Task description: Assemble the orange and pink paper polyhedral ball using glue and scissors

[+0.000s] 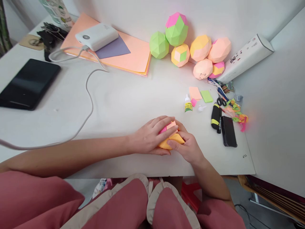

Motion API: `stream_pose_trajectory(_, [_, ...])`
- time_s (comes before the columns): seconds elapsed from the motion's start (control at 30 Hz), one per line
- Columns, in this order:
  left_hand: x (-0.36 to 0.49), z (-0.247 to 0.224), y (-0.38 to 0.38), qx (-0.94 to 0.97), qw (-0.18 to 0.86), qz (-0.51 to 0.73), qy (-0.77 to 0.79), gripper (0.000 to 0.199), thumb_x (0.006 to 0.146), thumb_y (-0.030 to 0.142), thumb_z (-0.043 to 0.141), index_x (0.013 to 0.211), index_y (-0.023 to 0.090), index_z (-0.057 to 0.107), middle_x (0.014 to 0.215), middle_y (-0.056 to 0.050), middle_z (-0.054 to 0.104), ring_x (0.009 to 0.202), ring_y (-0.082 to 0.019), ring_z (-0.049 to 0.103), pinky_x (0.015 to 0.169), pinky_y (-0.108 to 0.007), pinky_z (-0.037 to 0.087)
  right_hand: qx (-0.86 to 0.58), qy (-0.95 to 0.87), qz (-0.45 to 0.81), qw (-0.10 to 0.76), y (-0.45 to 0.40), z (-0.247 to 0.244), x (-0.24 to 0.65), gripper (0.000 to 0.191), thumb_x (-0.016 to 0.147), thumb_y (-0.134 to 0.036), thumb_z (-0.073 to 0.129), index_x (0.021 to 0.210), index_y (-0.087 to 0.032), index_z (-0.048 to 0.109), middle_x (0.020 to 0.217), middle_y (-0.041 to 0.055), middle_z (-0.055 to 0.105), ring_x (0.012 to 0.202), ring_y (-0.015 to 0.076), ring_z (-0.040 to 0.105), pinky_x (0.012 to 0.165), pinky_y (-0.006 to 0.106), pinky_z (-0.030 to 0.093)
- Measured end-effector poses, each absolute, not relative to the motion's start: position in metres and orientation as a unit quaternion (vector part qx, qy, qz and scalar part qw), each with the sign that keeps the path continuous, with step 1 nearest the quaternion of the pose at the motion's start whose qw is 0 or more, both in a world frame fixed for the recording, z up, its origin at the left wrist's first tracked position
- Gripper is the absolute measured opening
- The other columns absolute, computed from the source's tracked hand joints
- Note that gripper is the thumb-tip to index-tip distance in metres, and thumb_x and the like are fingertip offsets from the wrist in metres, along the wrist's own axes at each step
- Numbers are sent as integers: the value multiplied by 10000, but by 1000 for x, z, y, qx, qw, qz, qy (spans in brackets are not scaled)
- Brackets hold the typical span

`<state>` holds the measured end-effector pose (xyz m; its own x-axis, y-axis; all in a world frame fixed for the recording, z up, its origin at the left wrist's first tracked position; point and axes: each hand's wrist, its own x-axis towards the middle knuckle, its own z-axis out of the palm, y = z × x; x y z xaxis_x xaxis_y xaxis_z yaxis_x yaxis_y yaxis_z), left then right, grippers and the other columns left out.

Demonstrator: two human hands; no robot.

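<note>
Near the table's front edge, both hands are closed around a folded paper ball [175, 138] with orange, pink and peach faces. My left hand [152, 135] lies over its left side and top, fingers across the pink and peach faces. My right hand [189, 146] grips it from the right, the thumb pressed on an orange face. The ball's underside is hidden by the hands. Beyond it stands a small glue bottle [188, 104] with a yellow-green label. Close to the bottle lie peach paper squares [195, 93], green paper squares [206, 96] and a small pink piece [193, 102].
Several finished paper balls [176, 30] are stacked against the wall. At right lie a cutter [215, 116], scissors [221, 101], a black phone [229, 131] and paper scraps [238, 114]. A power bank [97, 35] rests on paper sheets [133, 55]; its cable [89, 95] crosses the table near a tablet [28, 84].
</note>
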<state>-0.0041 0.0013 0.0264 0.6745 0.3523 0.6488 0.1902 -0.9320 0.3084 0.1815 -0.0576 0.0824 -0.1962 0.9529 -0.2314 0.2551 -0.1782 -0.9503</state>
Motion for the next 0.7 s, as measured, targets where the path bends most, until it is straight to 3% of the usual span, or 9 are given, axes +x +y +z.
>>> stream_pose_trajectory(0.3, [-4,27,1,908,93,383,141,712,948,618,461,1443,127,318,1305,-267,502,1220,-374,514,897,-545,553,-555,-556,532,315,-58,83,180,235,820,-381,708,1022,-263,732,1508,21,432,1425,286,381,1123,442,444])
stream_pose_trajectory(0.47, [-3,26,-1,910,80,384,136,718,941,619,479,1445,133,322,1311,-260,511,1234,-370,518,923,-547,548,-570,-543,537,302,-59,86,178,302,792,-339,707,1083,-261,681,1485,28,456,1401,282,407,1113,445,454])
stream_pose_trajectory(0.7, [-2,27,-1,908,64,390,143,691,957,615,440,1418,106,360,1262,-249,531,1197,-365,543,922,-536,553,-621,-559,448,319,-66,87,176,248,735,-324,734,893,-222,572,1554,85,339,1443,318,347,1099,510,446])
